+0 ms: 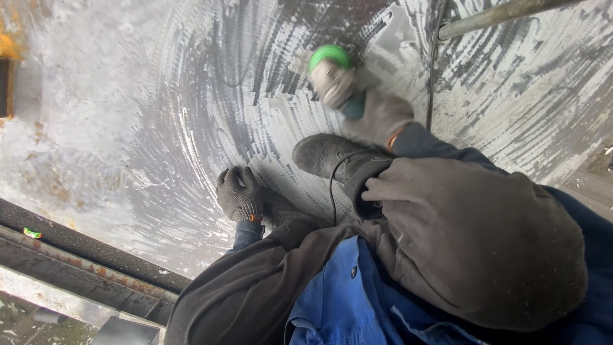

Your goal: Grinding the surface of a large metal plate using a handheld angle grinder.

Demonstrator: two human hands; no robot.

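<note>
My right hand (377, 112), in a grey work glove, grips an angle grinder (337, 80) with a green guard and presses it against a large metal sheet (159, 115) covered in curved grinding marks. The tool's head is blurred with motion. My left hand (239, 193), in a dark glove, rests as a loose fist on the sheet beside my knee, and I see nothing in it. I crouch on the sheet; my black boot (332, 156) stands flat on it just below the grinder.
A dark cable (433, 64) runs down from a grey pipe (504, 14) at the top right. A rusty steel beam (83, 255) borders the sheet at the lower left. A yellow patch (9, 41) shows at the top left corner.
</note>
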